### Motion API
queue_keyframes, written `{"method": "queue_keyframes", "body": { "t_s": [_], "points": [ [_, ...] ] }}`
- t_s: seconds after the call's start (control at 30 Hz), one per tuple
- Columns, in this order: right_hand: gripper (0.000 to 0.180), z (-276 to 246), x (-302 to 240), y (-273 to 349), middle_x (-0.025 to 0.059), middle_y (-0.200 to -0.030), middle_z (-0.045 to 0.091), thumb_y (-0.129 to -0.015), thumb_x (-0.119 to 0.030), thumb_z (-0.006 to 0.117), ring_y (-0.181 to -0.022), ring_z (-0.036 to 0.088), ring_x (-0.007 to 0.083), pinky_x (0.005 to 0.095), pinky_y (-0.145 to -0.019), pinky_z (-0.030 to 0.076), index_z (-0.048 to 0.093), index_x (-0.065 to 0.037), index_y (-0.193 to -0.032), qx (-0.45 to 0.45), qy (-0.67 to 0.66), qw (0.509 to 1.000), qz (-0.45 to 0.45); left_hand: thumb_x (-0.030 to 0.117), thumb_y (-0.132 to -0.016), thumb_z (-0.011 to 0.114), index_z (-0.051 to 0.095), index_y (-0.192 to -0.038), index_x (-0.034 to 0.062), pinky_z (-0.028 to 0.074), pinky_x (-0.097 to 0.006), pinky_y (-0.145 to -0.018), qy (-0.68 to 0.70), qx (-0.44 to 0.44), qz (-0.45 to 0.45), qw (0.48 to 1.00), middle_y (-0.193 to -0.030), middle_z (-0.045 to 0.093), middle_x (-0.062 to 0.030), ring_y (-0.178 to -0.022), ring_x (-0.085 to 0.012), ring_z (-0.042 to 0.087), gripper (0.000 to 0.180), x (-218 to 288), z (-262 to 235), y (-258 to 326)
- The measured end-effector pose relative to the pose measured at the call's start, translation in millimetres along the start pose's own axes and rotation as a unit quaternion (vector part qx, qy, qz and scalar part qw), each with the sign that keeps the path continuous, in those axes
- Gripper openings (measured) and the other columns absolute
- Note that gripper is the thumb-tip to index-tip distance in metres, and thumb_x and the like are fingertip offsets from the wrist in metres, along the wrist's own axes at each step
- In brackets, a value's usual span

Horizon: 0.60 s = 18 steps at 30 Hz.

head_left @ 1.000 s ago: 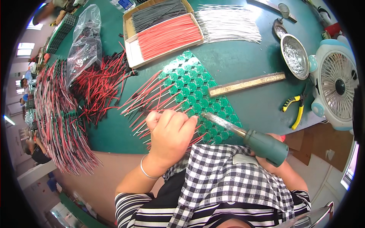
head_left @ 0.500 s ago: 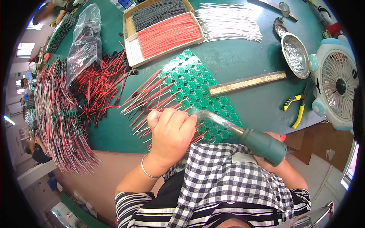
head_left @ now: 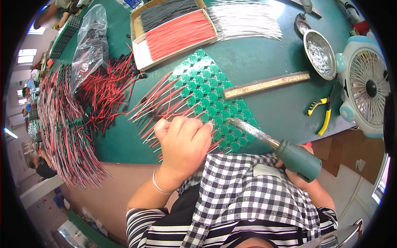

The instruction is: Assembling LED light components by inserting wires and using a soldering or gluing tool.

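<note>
My right hand [head_left: 295, 175] is wrapped round the green handle of a soldering iron [head_left: 256, 133]. Its metal tip points left over a sheet of round green circuit boards [head_left: 213, 93], a little right of my left fingertips. My left hand [head_left: 184, 142] is closed in a pinch at the lower left part of the sheet; what its fingers hold is hidden. Red, white and black wires [head_left: 165, 97] stick out leftward from the sheet's left edge, some passing behind my left hand.
A box of red and black wires [head_left: 180, 35] stands at the back, beside white wires [head_left: 246, 20]. Wired bundles [head_left: 66, 124] and loose red-black wires [head_left: 107, 89] lie left. A wooden bar [head_left: 266, 84], a metal bowl [head_left: 319, 53], yellow-handled pliers [head_left: 324, 111] and a fan [head_left: 368, 87] are right.
The soldering iron's tip has drawn back to the right, away from my left fingertips. My left hand has shifted slightly left and stays closed.
</note>
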State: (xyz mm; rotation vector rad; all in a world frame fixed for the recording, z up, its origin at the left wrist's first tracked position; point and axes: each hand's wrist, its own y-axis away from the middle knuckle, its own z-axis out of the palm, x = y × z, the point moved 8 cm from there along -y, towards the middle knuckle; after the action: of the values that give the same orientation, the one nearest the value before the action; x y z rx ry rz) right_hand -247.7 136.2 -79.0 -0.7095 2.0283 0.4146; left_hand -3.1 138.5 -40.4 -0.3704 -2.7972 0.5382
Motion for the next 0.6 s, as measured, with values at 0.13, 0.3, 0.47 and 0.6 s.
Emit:
{"method": "queue_keyframes", "body": {
  "t_s": [0.13, 0.3, 0.47, 0.6],
  "points": [
    [0.017, 0, -7, -2, 0.0081, -0.083, 0.067, -0.078, -0.011, 0.063, -0.073, 0.065, 0.0264, 0.0351, -0.069, 0.053, 0.066, -0.003, -0.093, 0.003, -0.016, 1.0, -0.019, 0.013, -0.07, 0.07, 0.067, -0.086, 0.0133, 0.029, -0.037, -0.076, 0.007, -0.015, 0.01, 1.0, -0.075, 0.053, 0.0038, -0.072, -0.014, 0.051, 0.016, 7, 1, 10],
    [0.019, 6, -7, -1, 0.0055, -0.071, 0.066, -0.081, -0.018, 0.059, -0.065, 0.063, 0.0244, 0.0352, -0.065, 0.051, 0.066, -0.004, -0.09, -0.005, 0.048, 0.998, -0.044, 0.012, -0.07, 0.07, 0.067, -0.086, 0.0123, 0.029, -0.036, -0.076, 0.022, -0.024, 0.007, 0.999, -0.075, 0.053, 0.0039, -0.072, -0.0139, 0.05, 0.016, 7, 4, 12],
    [0.028, 12, -1, 4, 0.0075, -0.102, 0.069, -0.073, -0.011, 0.062, -0.091, 0.064, 0.0271, 0.0372, -0.086, 0.048, 0.069, -0.006, -0.099, -0.048, 0.024, 0.998, -0.02, 0.005, -0.065, 0.076, 0.068, -0.081, 0.0126, 0.027, -0.035, -0.071, 0.032, -0.013, 0.0, 0.999, -0.071, 0.054, 0.004, -0.068, -0.0135, 0.051, 0.019, 7, 4, 10],
    [0.029, 12, -3, 8, 0.0092, -0.104, 0.069, -0.073, -0.009, 0.063, -0.089, 0.065, 0.0278, 0.0348, -0.083, 0.05, 0.068, -0.004, -0.1, -0.027, 0.083, 0.993, -0.08, 0.005, -0.065, 0.076, 0.068, -0.08, 0.0124, 0.027, -0.035, -0.072, 0.028, -0.02, -0.001, 0.999, -0.072, 0.054, 0.0037, -0.069, -0.0138, 0.051, 0.019, 7, 4, 8]
  ]
}}
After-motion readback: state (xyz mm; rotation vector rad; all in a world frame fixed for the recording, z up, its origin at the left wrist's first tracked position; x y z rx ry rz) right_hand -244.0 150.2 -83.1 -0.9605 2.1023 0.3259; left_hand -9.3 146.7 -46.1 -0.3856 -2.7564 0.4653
